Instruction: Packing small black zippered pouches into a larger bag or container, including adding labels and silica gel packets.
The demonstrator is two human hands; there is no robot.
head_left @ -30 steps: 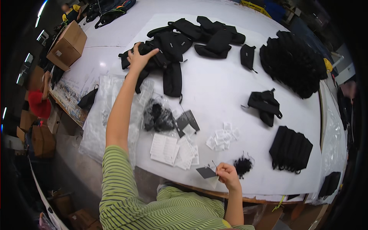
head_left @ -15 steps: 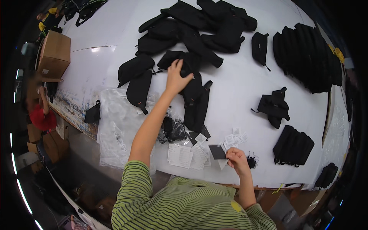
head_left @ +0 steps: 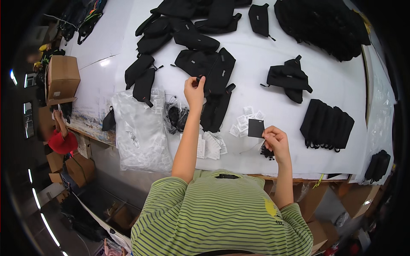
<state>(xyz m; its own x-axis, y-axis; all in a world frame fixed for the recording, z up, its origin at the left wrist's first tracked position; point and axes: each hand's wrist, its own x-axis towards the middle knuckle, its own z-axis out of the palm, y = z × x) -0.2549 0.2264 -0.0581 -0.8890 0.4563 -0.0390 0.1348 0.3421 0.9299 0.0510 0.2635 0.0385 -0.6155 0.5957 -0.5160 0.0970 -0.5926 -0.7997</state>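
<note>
My left hand [head_left: 194, 94] is closed in a pinch at the near edge of a black fabric pouch [head_left: 194, 62] with a small pale mark. Another black pouch [head_left: 223, 70] lies slanted against it, and more overlap below. Between the thumb and fingers of my right hand [head_left: 276, 141] is a square black hang tag [head_left: 256, 128], raised over the table. A small heap of black cords [head_left: 267, 152] lies just under that hand. White printed slips [head_left: 243, 121] are scattered beside the tag, and a fanned stack of white cards [head_left: 212, 146] lies between my forearms.
A heap of black pouches [head_left: 171, 27] fills the far middle. Stacked black pouches [head_left: 320, 25] and a shorter row [head_left: 326, 126] stand at right. Clear plastic bags [head_left: 139, 132] lie left of my forearm. A cardboard box [head_left: 64, 78] and a person in red [head_left: 62, 141] are farther left.
My view has shifted. My left hand has drawn nearer from the pouch heap and now pinches a pouch edge. My right hand still holds the hang tag, now turned flat toward me.
</note>
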